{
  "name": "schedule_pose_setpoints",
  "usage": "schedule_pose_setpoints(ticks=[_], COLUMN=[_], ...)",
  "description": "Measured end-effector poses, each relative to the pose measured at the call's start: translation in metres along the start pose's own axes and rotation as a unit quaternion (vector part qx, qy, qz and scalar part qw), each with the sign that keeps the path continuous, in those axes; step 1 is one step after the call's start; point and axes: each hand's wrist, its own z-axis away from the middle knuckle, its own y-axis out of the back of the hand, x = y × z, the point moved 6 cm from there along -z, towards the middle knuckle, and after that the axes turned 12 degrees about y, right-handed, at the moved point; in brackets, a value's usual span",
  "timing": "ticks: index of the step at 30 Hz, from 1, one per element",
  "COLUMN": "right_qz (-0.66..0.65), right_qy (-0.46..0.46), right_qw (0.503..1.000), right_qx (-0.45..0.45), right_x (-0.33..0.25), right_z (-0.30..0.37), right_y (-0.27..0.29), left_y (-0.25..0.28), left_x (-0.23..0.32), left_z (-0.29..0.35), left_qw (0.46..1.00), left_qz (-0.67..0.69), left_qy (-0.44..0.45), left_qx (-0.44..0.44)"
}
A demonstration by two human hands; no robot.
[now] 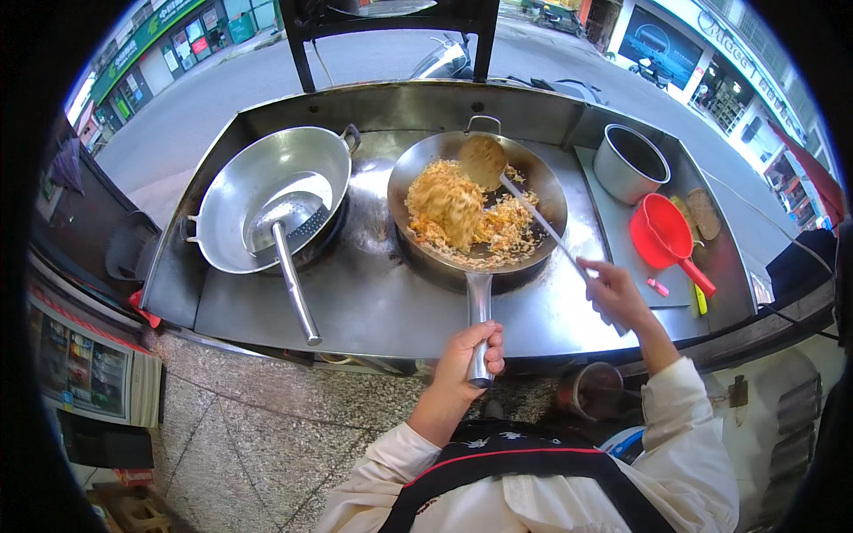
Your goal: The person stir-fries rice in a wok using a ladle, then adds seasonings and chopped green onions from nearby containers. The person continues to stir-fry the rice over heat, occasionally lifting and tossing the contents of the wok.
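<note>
My left hand point(464, 362) is wrapped round the metal handle of a wok point(551, 188) on the steel counter. Fried rice point(506, 222) with orange and yellow bits spreads over the wok, and a blurred mound of it rises at the left of the middle. In my right hand point(615, 295) is the long thin handle of a wok ladle point(484, 162). Its round head, coated brown, hangs over the wok's far side, right beside the rice mound.
Left of the wok sits a wide two-handled metal pan point(233, 182) with a perforated skimmer point(283, 222) in it. At the right stand a deep metal pot point(626, 173), a red plastic dipper point(659, 233) and a brown sponge-like pad point(704, 213). A raised steel guard edges the counter.
</note>
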Motion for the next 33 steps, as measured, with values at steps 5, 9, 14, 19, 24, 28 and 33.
schedule_pose_setpoints(ticks=[5,9,14,19,24,28,33], right_qz=[0.085,0.267,0.479,0.475,0.353,0.412,0.508], right_qy=[0.207,0.38,0.221,0.195,0.313,0.343,0.316], right_qw=[0.975,0.877,0.829,0.834,0.876,0.843,0.801], right_qx=[-0.001,-0.123,-0.185,-0.202,-0.1,-0.04,-0.019], right_x=[-0.034,-0.056,-0.08,-0.075,-0.037,-0.045,-0.056], right_z=[-0.041,-0.005,0.075,0.079,0.008,-0.018,-0.05], right_y=[-0.013,-0.022,0.061,0.037,0.014,0.017,0.001], left_y=[0.001,0.003,0.001,0.0,0.003,0.005,0.006], left_x=[0.002,0.001,0.001,0.001,0.003,0.003,0.003], left_z=[0.0,-0.001,0.0,0.0,0.002,0.001,0.0], left_qw=[1.0,1.0,1.0,1.0,1.0,1.0,1.0], left_qz=[-0.009,0.001,-0.022,-0.013,-0.006,-0.007,-0.007], left_qy=[-0.007,0.01,0.005,0.01,0.003,0.011,0.01], left_qx=[0.009,0.007,-0.005,-0.008,0.012,0.007,0.006])
